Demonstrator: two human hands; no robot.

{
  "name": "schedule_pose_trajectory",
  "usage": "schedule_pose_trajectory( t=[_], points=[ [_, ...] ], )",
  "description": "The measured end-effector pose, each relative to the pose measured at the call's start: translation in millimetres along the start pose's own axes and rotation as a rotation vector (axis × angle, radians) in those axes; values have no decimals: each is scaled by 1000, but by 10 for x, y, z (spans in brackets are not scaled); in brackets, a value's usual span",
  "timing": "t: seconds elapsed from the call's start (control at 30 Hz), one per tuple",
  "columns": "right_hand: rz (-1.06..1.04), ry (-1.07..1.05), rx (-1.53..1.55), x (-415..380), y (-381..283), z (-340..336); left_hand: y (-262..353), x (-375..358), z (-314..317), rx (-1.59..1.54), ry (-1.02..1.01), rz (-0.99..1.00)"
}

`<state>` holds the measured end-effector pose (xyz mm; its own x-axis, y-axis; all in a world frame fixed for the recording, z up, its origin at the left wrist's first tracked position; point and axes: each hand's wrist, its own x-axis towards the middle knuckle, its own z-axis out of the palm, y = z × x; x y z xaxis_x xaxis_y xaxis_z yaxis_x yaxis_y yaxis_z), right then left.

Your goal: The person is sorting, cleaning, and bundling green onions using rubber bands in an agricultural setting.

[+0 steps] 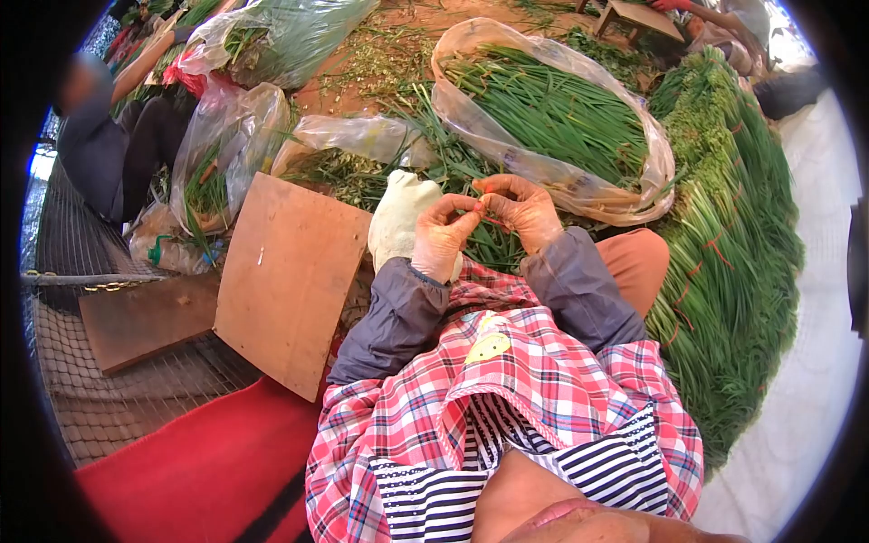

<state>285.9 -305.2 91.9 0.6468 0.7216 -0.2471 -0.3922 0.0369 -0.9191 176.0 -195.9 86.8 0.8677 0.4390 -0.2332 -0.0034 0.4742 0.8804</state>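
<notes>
My left hand (442,233) and my right hand (527,214) meet in front of my lap, both wearing thin, see-through gloves. A thin red tie (494,221) is pinched between the fingertips of both. Below and behind the fingers lie loose long green stalks (493,249), which look like garlic chives. Close by my left hand is a cream-coloured, cloth-like thing (395,217). Beyond my right hand stands a clear plastic bag (625,204), its mouth wide around a big heap of green stalks (552,109).
Red-tied bundles of greens (724,262) are stacked along the right on a white sheet (819,181). A wooden board (285,271) leans at my left, near a red cloth (208,462). At the far left a person (95,145) sits by plastic bags; another person's arm (715,16) shows top right.
</notes>
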Motion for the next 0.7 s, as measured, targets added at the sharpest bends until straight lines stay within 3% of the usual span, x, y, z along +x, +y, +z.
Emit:
schedule_pose_trajectory(
  t=[0.07, 0.17, 0.47, 0.6, 0.7],
  points=[
    [22, -44, -73, -16, -126, -14, 22, -26, 33, 53, -3, 48],
    [11, 51, -133, -22, -146, 4, -4, -28, 64, 127, 1, 174],
    [-4, -30, 82, -1, -78, 14, -20, -18, 64, 119, 36, 164],
    [-32, 65, -10, -39, -160, 60, -4, -35, 89, 104, 25, 138],
    [-62, 55, -74, -13, -92, -6, -67, -8, 78, 162, 13, 248]
  ],
)
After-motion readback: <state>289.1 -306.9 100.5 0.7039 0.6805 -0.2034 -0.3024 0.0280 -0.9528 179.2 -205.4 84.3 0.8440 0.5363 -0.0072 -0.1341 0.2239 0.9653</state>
